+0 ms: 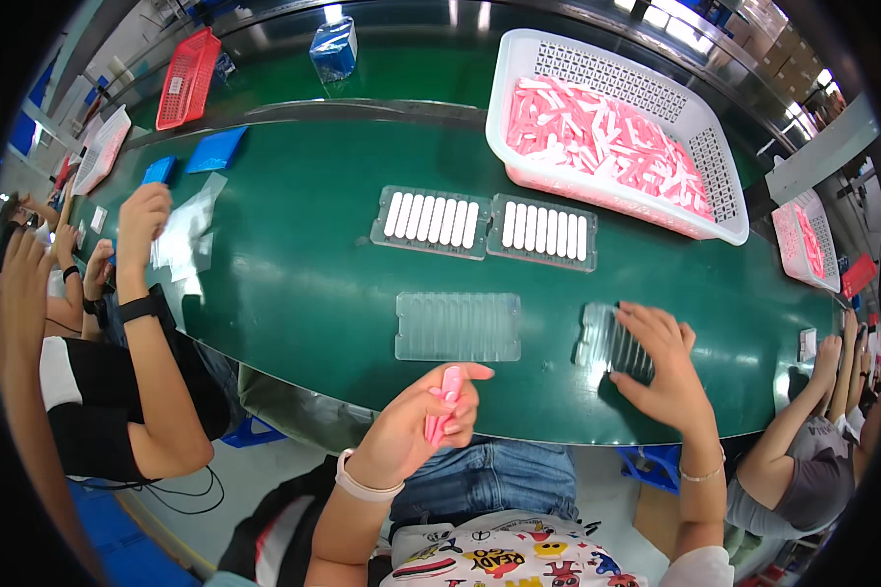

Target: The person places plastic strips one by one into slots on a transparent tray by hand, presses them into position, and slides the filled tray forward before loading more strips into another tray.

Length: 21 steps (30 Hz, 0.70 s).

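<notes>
My left hand (pixel 423 419) is closed around a few slim pink plastic pieces (pixel 444 403), its index finger pointing to the right. In front of it a clear ribbed plastic tray (pixel 458 327) lies flat with nothing in its slots. To the right, my right hand (pixel 662 370) spans a second clear ribbed tray (pixel 605 338), thumb at the near edge and fingers at the far edge; the palm hides part of it. Farther off, two clear trays, a left one (pixel 431 223) and a right one (pixel 543 232), sit end to end, each holding a row of several white rounded strips.
A large white basket (pixel 617 194) full of pink and white pieces stands at the back right. Clear plastic film (pixel 186 235) and blue packets (pixel 215 150) lie at the left. A red basket (pixel 188 78) is farther back. Co-workers' arms (pixel 147 323) reach in from both sides.
</notes>
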Motion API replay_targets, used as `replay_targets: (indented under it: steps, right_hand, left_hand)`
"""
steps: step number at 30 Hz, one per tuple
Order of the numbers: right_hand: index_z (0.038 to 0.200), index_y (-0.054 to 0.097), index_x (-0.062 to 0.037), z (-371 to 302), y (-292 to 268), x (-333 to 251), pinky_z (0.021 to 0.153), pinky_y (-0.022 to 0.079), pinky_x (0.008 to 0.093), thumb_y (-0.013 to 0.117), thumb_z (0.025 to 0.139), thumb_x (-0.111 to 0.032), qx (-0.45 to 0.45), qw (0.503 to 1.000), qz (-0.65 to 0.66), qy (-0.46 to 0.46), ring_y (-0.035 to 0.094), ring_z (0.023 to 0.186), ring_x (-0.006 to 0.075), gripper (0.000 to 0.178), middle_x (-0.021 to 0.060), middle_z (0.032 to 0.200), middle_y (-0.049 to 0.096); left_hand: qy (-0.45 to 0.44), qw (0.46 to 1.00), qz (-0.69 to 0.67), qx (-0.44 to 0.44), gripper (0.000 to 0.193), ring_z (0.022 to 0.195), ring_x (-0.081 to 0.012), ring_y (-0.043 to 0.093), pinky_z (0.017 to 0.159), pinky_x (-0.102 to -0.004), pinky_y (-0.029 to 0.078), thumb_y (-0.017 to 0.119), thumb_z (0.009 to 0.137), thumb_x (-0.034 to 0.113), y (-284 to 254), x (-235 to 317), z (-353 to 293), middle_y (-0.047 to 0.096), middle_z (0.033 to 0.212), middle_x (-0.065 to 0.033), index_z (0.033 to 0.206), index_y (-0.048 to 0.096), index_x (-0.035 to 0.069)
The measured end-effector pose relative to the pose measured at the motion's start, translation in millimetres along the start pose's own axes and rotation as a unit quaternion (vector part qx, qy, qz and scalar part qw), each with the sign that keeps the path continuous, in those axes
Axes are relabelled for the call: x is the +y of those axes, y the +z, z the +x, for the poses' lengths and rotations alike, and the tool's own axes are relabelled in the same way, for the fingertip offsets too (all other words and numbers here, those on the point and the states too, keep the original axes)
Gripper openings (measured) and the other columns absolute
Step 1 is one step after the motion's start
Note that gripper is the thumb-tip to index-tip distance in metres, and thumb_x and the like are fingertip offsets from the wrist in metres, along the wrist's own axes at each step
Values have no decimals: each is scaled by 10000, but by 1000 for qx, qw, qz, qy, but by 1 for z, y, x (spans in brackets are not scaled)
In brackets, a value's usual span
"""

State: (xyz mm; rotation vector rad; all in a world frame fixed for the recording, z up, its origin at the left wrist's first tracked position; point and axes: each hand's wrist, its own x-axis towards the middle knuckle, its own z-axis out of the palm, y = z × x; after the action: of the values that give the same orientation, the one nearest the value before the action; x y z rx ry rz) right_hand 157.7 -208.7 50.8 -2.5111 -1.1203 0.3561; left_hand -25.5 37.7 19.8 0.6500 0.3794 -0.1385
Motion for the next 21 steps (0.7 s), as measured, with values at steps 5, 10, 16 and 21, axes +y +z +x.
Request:
replay_targets:
  steps: [5,10,16,21]
  right_hand:
    - [1256,539,-98,33,14,-33,1004,196,516,700,723,-157,-6,996,15,-89,423,1225,269,560,88,1322,504]
    - [1042,657,-93,36,21,-67,941,317,411,695,775,-143,-7,967,227,-113,534,1036,246,275,83,1159,560]
    - [867,682,-26,38,31,-66,711,473,306,713,770,-78,-38,914,389,-107,581,842,208,115,98,1011,549]
    - [840,678,-11,39,28,-59,691,486,300,695,790,-73,-20,915,394,-85,612,782,196,81,83,908,614]
  left_hand:
    - [-88,983,-156,-42,414,607,-96,395,537,-229,338,435,882,52,12,-5,3,465,781,-37,1275,418,-75]
    - [-45,997,-35,-45,402,641,-64,408,563,-217,355,427,975,92,26,-6,1,561,929,-83,1354,354,-22]
    - [-8,987,141,-72,475,659,-64,429,573,-198,375,413,996,97,39,-5,7,595,1047,-162,1416,201,34]
    - [-35,987,153,-42,334,625,-45,408,549,-192,362,387,1014,160,33,-6,14,611,991,-111,1305,432,3]
